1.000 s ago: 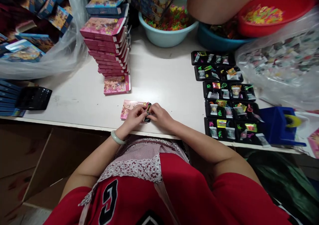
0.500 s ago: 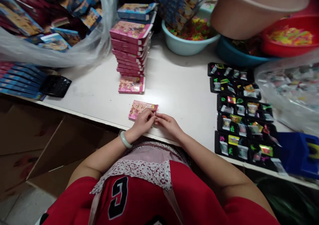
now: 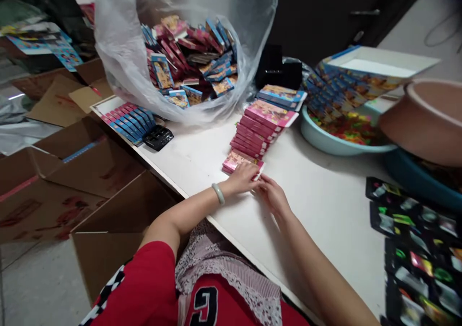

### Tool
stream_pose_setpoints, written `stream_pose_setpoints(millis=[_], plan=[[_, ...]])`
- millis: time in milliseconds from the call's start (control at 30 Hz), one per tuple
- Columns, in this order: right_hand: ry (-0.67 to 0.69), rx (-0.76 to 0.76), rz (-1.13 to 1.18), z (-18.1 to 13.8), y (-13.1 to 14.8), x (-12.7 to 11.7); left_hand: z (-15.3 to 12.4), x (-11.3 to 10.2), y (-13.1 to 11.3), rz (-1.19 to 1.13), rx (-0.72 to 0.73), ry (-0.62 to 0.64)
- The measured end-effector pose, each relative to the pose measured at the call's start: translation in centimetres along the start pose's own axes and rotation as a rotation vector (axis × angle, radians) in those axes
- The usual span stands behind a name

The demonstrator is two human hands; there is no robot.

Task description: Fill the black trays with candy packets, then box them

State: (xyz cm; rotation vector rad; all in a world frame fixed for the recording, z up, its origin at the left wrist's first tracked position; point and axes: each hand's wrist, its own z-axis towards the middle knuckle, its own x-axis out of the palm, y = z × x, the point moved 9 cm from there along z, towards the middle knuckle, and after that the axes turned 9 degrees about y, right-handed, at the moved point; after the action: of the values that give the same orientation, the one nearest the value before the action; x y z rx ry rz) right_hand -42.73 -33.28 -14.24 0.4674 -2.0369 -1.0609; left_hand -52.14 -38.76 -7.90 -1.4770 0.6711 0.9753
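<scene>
A flat pink printed box [image 3: 236, 158] lies on the white table, at the foot of a leaning stack of pink boxes [image 3: 254, 129]. My left hand [image 3: 242, 178], with a pale bangle on the wrist, rests over the box's near side with its fingers bent round the right end. Close against it, my right hand [image 3: 274, 195] reaches that same end with its fingers extended and thumb apart. The fingertips of both hands meet there and partly hide the box's white-edged corner. Blue boxes [image 3: 281, 95] sit behind the pink stack.
A clear plastic bag [image 3: 119, 71] full of pink and blue boxes stands behind left. Near it are a row of boxes [image 3: 126, 121] and a black object [image 3: 158, 137]. Right are a pale blue basin [image 3: 325, 141], a brownish bucket [image 3: 426, 119] and black trays [image 3: 397, 225] of small wrapped items.
My view has turned left. Both hands have moved forward from the table's front edge with the pink box, which is now at the stack's foot.
</scene>
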Motion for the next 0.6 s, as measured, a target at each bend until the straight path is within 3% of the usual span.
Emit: stream_pose_setpoints(millis=[133,233,333,433,500,600], plan=[[-0.119,-0.006,-0.044,-2.4,-0.7,-2.6,-2.0,1.2,0.3,0.001,0.165,0.120],[-0.199,-0.005,-0.127,-4.1,-0.5,-4.1,-2.7,-1.7,2.2,-0.028,0.264,0.068],[-0.241,-0.023,-0.287,-5.9,0.3,-5.6,-2.8,-9.9,7.9,-0.013,0.215,-0.183],[-0.233,-0.052,-0.480,-7.4,0.5,-6.2,-3.2,-20.3,16.9,0.059,-0.103,-0.394],[-0.171,-0.105,-0.599,-7.7,0.7,-5.1,-3.4,-26.2,21.8,0.191,-0.313,-0.386],[0.070,-0.191,-0.773,-7.0,1.0,-0.2,-4.5,-32.9,26.9,0.395,-0.590,-0.323]])
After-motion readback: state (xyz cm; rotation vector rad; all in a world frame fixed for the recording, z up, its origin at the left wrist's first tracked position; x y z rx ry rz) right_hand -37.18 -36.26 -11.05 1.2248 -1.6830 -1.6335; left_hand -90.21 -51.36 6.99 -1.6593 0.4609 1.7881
